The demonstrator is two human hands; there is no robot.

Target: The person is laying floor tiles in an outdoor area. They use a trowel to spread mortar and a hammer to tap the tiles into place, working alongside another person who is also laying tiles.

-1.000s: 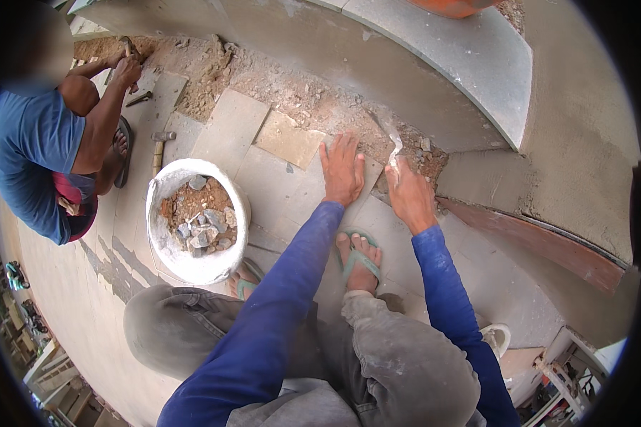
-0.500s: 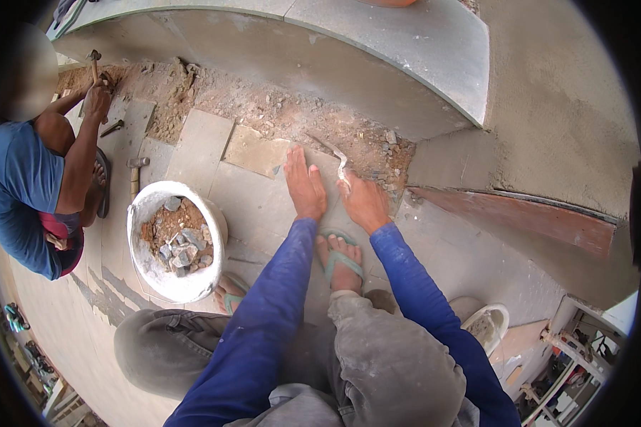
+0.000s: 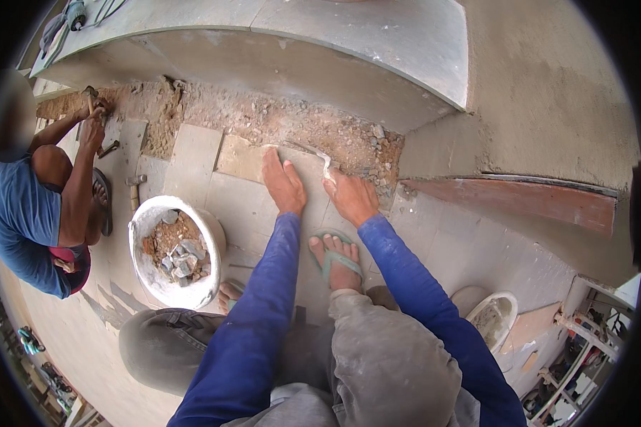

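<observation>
With the right hand (image 3: 352,198) I am gripping a bent, white-crusted metal trowel (image 3: 326,161); the left hand (image 3: 283,183) is resting, fingers extended, on rectangular grey floor tiles (image 3: 242,206), apparently for bracing.

Co-worker (image 3: 23,210) crouched at left, blue T-shirt, holding a hammer (image 3: 90,93). Light-handled mallet (image 3: 134,191) lying just beside a white bucket (image 3: 219,245); grey stones (image 3: 186,260) and reddish-brown soil (image 3: 184,230) inside. Grey slab ledge (image 3: 363,34) across top; blue-green power tool (image 3: 76,14) at its left end. Right: reddish-brown panel (image 3: 534,203) low along rendered wall (image 3: 548,92). Lower right: second bucket (image 3: 510,313), pale, greyish material within, near metal rack (image 3: 575,370).
</observation>
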